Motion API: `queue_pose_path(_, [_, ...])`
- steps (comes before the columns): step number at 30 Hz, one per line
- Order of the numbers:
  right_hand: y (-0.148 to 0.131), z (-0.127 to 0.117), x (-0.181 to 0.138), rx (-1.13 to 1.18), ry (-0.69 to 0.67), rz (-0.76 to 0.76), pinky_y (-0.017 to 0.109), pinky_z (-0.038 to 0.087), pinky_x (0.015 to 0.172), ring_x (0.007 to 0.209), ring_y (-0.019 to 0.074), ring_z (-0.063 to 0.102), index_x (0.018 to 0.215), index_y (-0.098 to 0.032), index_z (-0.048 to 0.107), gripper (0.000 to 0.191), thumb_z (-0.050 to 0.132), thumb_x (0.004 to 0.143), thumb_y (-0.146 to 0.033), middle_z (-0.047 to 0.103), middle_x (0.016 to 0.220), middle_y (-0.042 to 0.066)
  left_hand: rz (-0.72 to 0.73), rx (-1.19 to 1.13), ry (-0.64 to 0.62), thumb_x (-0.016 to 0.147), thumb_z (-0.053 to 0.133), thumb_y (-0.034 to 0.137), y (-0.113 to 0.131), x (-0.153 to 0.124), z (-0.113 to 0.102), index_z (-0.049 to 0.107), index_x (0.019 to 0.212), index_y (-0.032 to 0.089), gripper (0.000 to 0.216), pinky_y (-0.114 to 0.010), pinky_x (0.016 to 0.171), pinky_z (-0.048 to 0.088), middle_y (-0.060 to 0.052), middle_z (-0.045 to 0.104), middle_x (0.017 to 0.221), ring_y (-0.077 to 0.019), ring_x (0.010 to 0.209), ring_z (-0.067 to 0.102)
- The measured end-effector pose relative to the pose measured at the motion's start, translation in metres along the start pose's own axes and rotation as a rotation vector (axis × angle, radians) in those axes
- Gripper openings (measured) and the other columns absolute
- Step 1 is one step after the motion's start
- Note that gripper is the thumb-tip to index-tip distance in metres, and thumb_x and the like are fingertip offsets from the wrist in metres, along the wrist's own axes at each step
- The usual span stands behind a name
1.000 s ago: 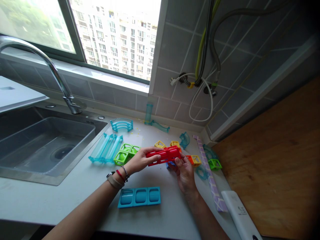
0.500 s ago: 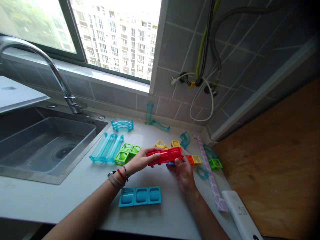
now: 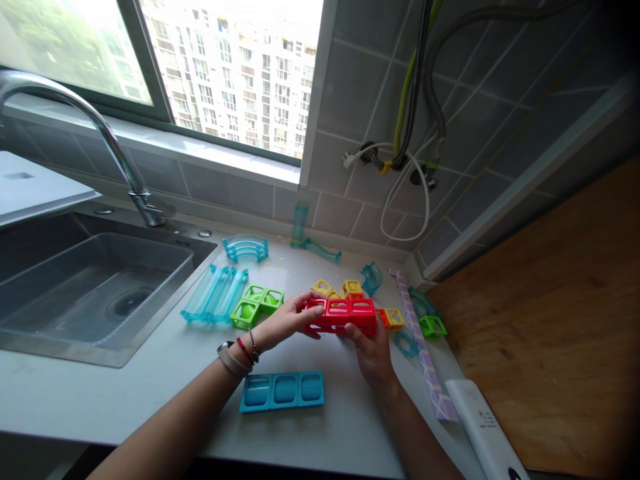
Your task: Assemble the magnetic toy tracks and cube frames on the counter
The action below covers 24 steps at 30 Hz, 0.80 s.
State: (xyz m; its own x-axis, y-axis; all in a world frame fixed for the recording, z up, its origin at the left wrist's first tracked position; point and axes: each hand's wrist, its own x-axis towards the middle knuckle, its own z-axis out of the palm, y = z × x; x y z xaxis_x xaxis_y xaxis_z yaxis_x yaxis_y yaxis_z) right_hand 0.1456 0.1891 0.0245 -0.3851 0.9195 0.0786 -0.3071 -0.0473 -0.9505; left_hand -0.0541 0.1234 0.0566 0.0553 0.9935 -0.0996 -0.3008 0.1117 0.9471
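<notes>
A row of joined red toy blocks point(image 3: 339, 315) with openings in their faces is held level above the counter. My left hand point(image 3: 295, 317) grips its left end, and my right hand point(image 3: 370, 350) grips its right end from below. Nearer me lies a row of three blue blocks point(image 3: 285, 391). Behind the red row, yellow blocks point(image 3: 351, 287) and an orange block point(image 3: 383, 317) are partly covered. Left of my left hand sit several green blocks point(image 3: 247, 312). Clear blue straight track pieces point(image 3: 215, 293) lie beyond them.
The sink point(image 3: 105, 347) with its faucet point(image 3: 117, 153) is at left. Along the back are curved clear blue pieces point(image 3: 246, 248) and an upright tube point(image 3: 300, 223). At right lie a purple strip point(image 3: 425, 363), another green block point(image 3: 433, 327) and a white device point(image 3: 483, 423). A cable point(image 3: 427, 200) hangs from the wall.
The red row has turned in my hands, so its side openings now show, and has shifted slightly right. My right hand has moved a little right. The loose pieces lie as before.
</notes>
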Motion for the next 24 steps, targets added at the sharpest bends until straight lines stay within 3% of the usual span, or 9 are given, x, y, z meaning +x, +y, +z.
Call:
queue_pose_path(3, [0.003,0.001,0.001,0.021,0.032,0.000,0.047,0.057,0.091,0.106,0.0302,0.069,0.124,-0.021,0.060,0.060,0.085,0.071,-0.033,0.072,0.118,0.010,0.055,0.110,0.005,0.072,0.084,0.037,-0.005,0.003,0.000,0.058,0.116,0.017,0.055,-0.031,0.066,0.061,-0.013,0.068,0.110,-0.0254,0.093,0.069])
queue_pose_path(13, [0.006,0.005,-0.002,0.008,0.026,-0.007,0.049,0.056,0.095,0.107,0.0304,0.069,0.120,-0.019,0.062,0.057,0.086,0.070,-0.033,0.072,0.117,0.010,0.153,0.218,0.034,0.073,0.084,0.033,-0.004,0.003,-0.004,0.061,0.108,0.014,0.046,-0.029,0.075,0.057,-0.009,0.069,0.100,-0.0201,0.089,0.068])
queue_pose_path(19, [-0.003,0.008,-0.004,0.082,-0.066,0.061,0.043,0.063,0.080,0.108,0.0294,0.067,0.128,-0.025,0.054,0.061,0.083,0.075,-0.034,0.068,0.124,0.009,0.026,0.133,0.061,0.081,0.075,0.047,-0.001,0.001,-0.001,0.054,0.118,0.018,0.052,-0.031,0.062,0.060,-0.011,0.070,0.097,-0.0215,0.075,0.072])
queue_pose_path(24, [-0.009,0.009,-0.004,0.055,-0.109,0.038,0.044,0.063,0.078,0.111,0.0292,0.066,0.143,-0.033,0.040,0.082,0.084,0.074,-0.033,0.058,0.137,0.010,-0.004,0.080,0.078,0.084,0.070,0.051,0.004,-0.001,-0.002,0.056,0.118,0.019,0.048,-0.029,0.056,0.059,-0.009,0.070,0.095,-0.0168,0.062,0.070])
